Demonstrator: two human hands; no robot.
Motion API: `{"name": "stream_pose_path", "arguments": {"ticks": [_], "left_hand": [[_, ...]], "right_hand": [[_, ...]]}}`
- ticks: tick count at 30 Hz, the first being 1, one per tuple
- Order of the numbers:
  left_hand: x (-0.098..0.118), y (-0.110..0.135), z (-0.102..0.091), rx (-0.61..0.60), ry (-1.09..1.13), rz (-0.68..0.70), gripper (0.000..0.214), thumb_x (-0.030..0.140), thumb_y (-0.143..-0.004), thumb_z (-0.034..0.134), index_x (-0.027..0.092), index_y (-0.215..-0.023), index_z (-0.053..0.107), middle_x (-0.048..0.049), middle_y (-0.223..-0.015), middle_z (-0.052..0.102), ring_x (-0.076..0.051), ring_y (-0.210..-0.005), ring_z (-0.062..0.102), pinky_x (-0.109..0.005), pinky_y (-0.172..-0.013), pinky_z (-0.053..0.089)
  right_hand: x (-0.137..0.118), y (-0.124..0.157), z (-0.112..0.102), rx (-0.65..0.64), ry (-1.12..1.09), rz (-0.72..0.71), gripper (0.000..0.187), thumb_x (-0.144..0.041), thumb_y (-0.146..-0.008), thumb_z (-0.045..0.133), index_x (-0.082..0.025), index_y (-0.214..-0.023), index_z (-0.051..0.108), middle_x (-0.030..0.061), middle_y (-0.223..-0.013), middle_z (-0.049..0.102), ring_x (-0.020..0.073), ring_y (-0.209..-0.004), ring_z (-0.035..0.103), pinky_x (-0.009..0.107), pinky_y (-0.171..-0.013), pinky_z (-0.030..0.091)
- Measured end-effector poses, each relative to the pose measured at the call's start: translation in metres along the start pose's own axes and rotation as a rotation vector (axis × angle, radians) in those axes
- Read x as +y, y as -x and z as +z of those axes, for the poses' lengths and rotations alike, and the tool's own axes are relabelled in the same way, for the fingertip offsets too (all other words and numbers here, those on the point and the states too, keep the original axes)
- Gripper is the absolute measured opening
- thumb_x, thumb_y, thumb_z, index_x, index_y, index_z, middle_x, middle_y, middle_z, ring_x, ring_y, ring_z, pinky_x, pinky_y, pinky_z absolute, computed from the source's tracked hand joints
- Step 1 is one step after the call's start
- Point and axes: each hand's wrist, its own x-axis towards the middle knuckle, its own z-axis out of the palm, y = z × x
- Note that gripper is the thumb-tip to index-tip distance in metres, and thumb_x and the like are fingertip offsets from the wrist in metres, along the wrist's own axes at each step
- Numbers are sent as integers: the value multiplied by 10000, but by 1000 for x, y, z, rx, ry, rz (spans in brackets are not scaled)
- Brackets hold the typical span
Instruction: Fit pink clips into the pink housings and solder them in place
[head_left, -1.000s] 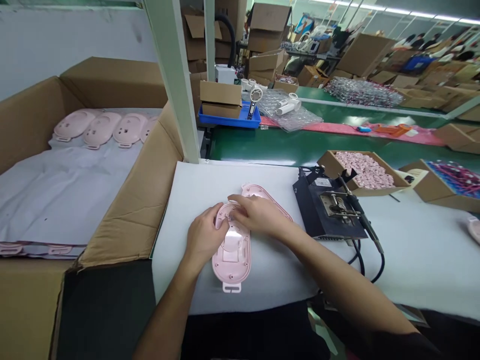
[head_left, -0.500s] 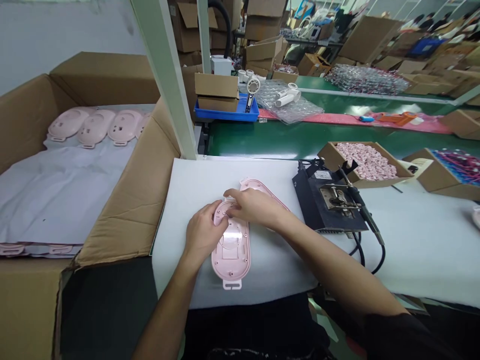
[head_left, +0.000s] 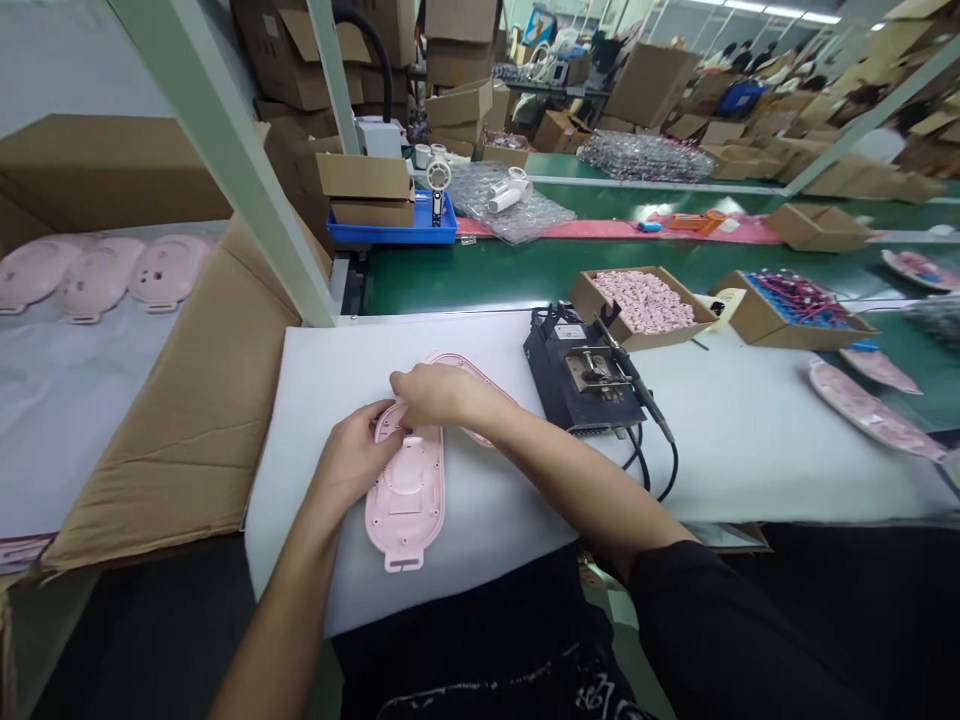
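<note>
A pink plastic shell (head_left: 406,500) lies on the white mat, its inner side with ribs and screw posts facing up and its slotted tab toward me. My left hand (head_left: 356,455) grips the shell's far left edge, thumb over the inner face. My right hand (head_left: 431,393) is closed at the shell's far end, fingertips pressed together close to my left thumb. Whatever those fingertips hold, if anything, is hidden. Behind my right hand and wrist lies a second pink shell (head_left: 474,368), partly covered by them.
A black soldering station (head_left: 581,385) with its iron (head_left: 637,385) stands right of the hands. Beyond it are a box of small pink parts (head_left: 645,300) and a box of coloured wires (head_left: 799,305). At left, a carton (head_left: 172,400) holds pink shells. More shells (head_left: 870,410) lie at right.
The view has turned to the right, so everything sits further left and shells at the right have come into sight. Both hands stay at the shell's far end; my right fingers look more curled.
</note>
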Motion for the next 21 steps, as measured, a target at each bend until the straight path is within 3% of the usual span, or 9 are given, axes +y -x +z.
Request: {"name": "stream_pose_path", "arguments": {"ticks": [8, 16, 21], "left_hand": [[3, -9, -10, -169, 42, 47, 434, 323, -780, 660, 206, -1195, 712, -44, -1114, 769, -256, -944, 723, -314, -746, 550], [-7, -9, -11, -220, 142, 69, 513, 285, -780, 664, 170, -1280, 668, -69, -1156, 757, -238, -947, 716, -339, -805, 561], [-6, -6, -10, -205, 153, 92, 479, 254, -803, 633, 186, -1275, 677, -53, -1197, 745, -237, -1017, 707, -334, -856, 551]], "right_hand": [[2, -9, -7, -92, -23, -6, 487, -350, -768, 796, -136, -1182, 653, 153, -1070, 721, 288, -937, 710, 325, -727, 531], [11, -3, -3, -88, -69, -39, 480, -366, -824, 725, -171, -1253, 637, 130, -1133, 712, 289, -995, 686, 318, -668, 497], [8, -5, 2, -81, -65, -39, 440, -338, -854, 686, -150, -1248, 633, 145, -1086, 716, 286, -929, 693, 319, -647, 477]]}}
